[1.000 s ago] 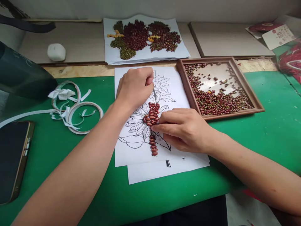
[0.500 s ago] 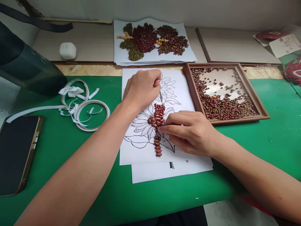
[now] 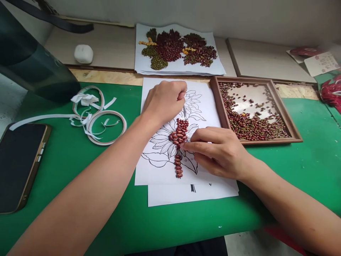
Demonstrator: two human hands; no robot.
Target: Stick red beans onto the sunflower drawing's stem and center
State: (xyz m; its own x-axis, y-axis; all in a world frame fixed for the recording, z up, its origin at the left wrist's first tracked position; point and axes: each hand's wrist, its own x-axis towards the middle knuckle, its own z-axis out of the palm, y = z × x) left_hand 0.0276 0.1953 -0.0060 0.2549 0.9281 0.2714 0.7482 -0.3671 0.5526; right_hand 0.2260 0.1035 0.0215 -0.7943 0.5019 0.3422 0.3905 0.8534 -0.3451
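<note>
Only the view has shifted; the bean cluster [image 3: 178, 137] looks the same as half a second ago, so little seems added.
The cluster sits mid-sheet on the line-drawn paper [image 3: 149, 174], above 1 column of beans [image 3: 178, 166]; the sheet's top overlaps the far edge of the green bench [image 3: 119, 222]. The right hand [image 3: 221, 153] keeps its fingertips at the cluster's lower edge; whether they pinch a bean I cannot tell. The left hand [image 3: 166, 101], still curled into a fist, is over the sheet's upper left; its contents are hidden. Outward: the framed tray [image 3: 220, 103] of small beans [image 3: 253, 129] near the far right corner, 2 tape rings [image 3: 106, 143] toward the far left corner, the phone [image 3: 21, 160] by the left edge.
</note>
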